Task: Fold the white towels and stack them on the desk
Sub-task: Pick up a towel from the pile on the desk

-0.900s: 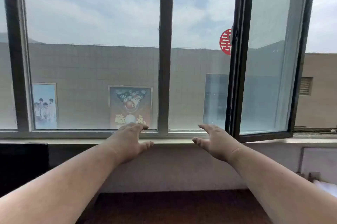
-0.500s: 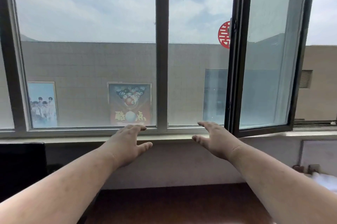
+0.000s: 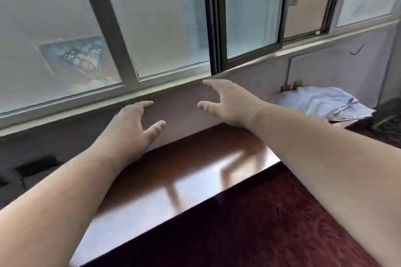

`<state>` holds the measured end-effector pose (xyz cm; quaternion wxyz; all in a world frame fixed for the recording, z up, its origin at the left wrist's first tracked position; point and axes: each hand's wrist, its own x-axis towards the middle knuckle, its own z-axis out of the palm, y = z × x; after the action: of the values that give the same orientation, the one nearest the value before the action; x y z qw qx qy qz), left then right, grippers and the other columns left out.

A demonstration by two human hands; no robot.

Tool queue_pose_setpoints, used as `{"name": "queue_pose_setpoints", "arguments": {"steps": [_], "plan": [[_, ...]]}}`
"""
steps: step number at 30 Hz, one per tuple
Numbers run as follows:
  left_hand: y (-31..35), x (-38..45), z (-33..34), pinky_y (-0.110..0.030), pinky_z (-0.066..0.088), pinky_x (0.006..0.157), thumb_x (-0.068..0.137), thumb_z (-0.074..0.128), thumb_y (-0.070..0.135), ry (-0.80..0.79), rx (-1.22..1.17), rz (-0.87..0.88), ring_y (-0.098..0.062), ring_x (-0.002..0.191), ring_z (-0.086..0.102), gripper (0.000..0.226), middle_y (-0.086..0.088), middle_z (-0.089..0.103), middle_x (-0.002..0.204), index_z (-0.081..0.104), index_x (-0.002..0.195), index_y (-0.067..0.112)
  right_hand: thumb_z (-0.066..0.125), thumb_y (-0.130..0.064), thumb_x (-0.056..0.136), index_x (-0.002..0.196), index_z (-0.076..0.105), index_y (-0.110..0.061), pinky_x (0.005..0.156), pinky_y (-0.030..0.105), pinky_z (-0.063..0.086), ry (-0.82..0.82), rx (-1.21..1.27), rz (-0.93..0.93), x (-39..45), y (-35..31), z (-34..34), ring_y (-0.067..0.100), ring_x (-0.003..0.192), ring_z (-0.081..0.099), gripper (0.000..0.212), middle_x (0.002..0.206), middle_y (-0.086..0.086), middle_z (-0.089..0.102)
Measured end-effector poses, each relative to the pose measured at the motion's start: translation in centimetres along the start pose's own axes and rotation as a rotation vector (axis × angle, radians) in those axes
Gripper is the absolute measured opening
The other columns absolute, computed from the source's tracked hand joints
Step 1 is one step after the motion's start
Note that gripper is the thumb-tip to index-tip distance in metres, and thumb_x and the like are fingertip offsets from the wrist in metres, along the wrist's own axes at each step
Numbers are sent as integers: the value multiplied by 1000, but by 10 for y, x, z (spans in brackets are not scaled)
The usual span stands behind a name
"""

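A heap of crumpled white towels [image 3: 321, 101] lies at the right, against the wall below the window. The glossy reddish-brown desk [image 3: 173, 179] runs across the lower middle of the view. My left hand [image 3: 132, 125] is stretched out over the desk's far edge, fingers apart, holding nothing. My right hand [image 3: 230, 101] reaches forward beside it, also open and empty, about a forearm's length left of the towels. Both bare forearms come in from the bottom corners.
A window with dark frames [image 3: 214, 21] and a pale sill [image 3: 138, 95] fills the top. A dark red textured surface [image 3: 271, 223] lies in front of the desk. A dark object [image 3: 388, 110] sits right of the towels. A black object [image 3: 36, 166] rests at the far left.
The view has tipped down and to the right, bringing the desk and the towel heap into sight. Both hands stay stretched forward and open.
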<state>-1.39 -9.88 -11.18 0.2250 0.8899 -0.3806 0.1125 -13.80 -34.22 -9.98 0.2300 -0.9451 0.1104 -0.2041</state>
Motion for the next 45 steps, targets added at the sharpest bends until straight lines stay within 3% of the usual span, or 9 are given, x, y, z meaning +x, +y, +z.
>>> {"name": "queue_pose_setpoints", "arguments": {"steps": [6, 10, 16, 21, 25, 32, 39, 45], "plan": [[43, 2, 93, -32, 27, 112, 85, 51, 62, -150, -62, 94, -15, 136, 35, 65, 5, 43, 145, 39, 142, 34, 59, -51, 92, 151, 36, -20, 111, 18, 15, -8, -89, 141, -53, 80, 3, 11, 143, 28, 71, 154, -2, 39], [85, 21, 132, -32, 29, 111, 86, 52, 62, -204, -107, 127, -13, 136, 35, 63, 7, 43, 144, 38, 142, 36, 59, -52, 92, 152, 34, -22, 117, 24, 16, 32, -60, 263, -81, 130, -19, 8, 145, 24, 72, 156, -6, 36], [184, 38, 205, -24, 28, 107, 88, 56, 55, -259, -242, 168, -5, 132, 37, 59, 12, 45, 141, 41, 141, 35, 60, -52, 92, 152, 35, -24, 108, 12, 10, 145, 24, 406, -148, 223, -59, 4, 142, 24, 71, 155, -7, 36], [269, 56, 273, -20, 28, 103, 88, 55, 55, -338, -264, 178, -1, 132, 36, 57, 16, 44, 139, 40, 140, 39, 60, -55, 90, 151, 35, -27, 118, 24, 19, 150, 70, 508, -197, 324, -92, 6, 143, 27, 71, 155, -9, 35], [336, 79, 322, -19, 27, 100, 86, 57, 53, -359, -275, 169, 2, 127, 37, 58, 16, 45, 137, 41, 140, 38, 60, -55, 90, 152, 35, -26, 114, 19, 18, 163, 87, 561, -214, 405, -131, 6, 141, 29, 73, 155, -7, 36], [412, 116, 390, -25, 32, 104, 87, 60, 50, -357, -252, 84, -8, 126, 44, 58, 6, 49, 138, 44, 140, 32, 56, -58, 91, 152, 32, -30, 115, 23, 18, 146, 83, 581, -213, 514, -181, 7, 143, 26, 72, 155, -10, 34], [424, 161, 434, -26, 31, 103, 87, 58, 53, -345, -249, -3, -11, 131, 42, 58, 8, 48, 140, 44, 139, 33, 56, -60, 89, 151, 30, -37, 110, 22, 21, 97, 159, 610, -176, 581, -183, 5, 141, 27, 71, 154, -13, 33], [430, 233, 488, -26, 31, 105, 87, 61, 51, -386, -322, -80, -10, 133, 40, 70, 10, 44, 145, 31, 147, 32, 58, -60, 88, 153, 23, -37, 115, 26, 22, 38, 122, 613, -106, 646, -183, 5, 143, 25, 77, 156, -13, 31]]}}
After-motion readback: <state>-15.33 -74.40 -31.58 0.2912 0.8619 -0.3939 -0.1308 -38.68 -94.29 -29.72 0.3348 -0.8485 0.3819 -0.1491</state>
